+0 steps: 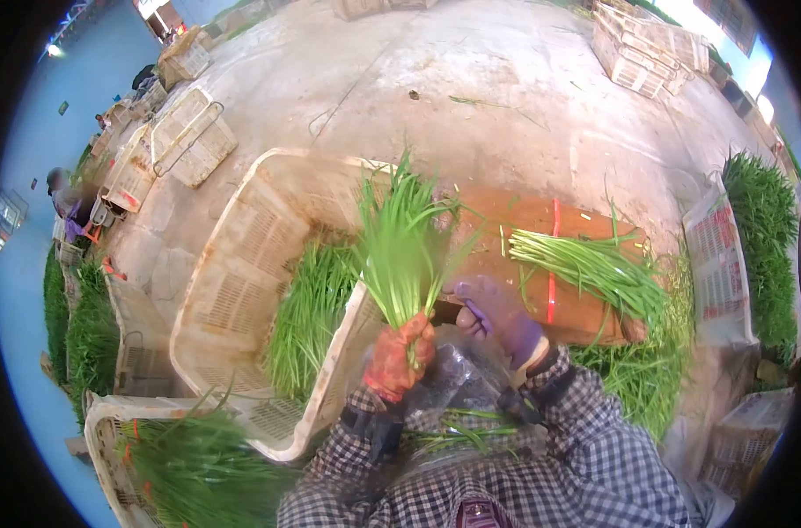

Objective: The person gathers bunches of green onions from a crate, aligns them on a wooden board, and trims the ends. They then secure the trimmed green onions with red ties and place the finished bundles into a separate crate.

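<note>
I see red-gloved left hand [400, 359] closed on long green leafy stalks [402, 260] beside off-white plastic crate [246, 251]; slackening could spill them (purple-gloved right hand [496, 317]: can't tell grip)

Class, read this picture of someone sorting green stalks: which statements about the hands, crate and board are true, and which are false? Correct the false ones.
1. The left hand holds a bunch of green stalks. True.
2. The right hand wears a red glove. False: the right hand wears a purple glove.
3. A second bunch lies across a red strip on the brown board. True.
4. The large crate beside the left hand is empty. False: greens lie inside the large crate.
5. The sleeves are plain white. False: the sleeves are checked, dark and white.
</note>
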Tool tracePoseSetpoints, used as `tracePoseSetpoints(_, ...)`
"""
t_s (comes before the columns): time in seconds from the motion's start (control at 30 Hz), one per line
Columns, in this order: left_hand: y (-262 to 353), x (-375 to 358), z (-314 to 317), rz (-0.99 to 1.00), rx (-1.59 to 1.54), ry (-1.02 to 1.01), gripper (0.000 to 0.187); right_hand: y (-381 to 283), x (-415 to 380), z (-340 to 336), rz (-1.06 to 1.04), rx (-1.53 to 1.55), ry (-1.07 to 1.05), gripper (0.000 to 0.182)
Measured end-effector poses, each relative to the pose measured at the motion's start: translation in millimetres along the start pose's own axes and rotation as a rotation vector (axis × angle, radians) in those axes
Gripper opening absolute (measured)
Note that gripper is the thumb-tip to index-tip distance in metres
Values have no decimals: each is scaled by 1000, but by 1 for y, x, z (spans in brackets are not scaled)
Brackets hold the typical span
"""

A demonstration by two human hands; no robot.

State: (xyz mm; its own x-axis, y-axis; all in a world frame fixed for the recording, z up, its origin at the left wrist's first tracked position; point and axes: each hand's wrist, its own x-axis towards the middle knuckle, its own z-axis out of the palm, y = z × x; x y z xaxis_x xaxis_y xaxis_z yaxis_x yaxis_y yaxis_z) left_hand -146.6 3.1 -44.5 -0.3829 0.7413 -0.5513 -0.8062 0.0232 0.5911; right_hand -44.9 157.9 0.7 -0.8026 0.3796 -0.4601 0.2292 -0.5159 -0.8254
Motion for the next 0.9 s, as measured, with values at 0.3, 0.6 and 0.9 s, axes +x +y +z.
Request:
tracePoseSetpoints(0.3, -5, -11, -11, 31, 21, -176, 20, 49, 39, -25, 101, 238, -345, 27)
tracePoseSetpoints(0.6, -7, -23, 12, 49, 179, -188, 25, 40, 47, -1, -32, -193, -38, 26)
tracePoseSetpoints(0.9, -8, -26, 17, -10, 97, -75, 28, 66, 56, -16, -456, -285, -146, 19)
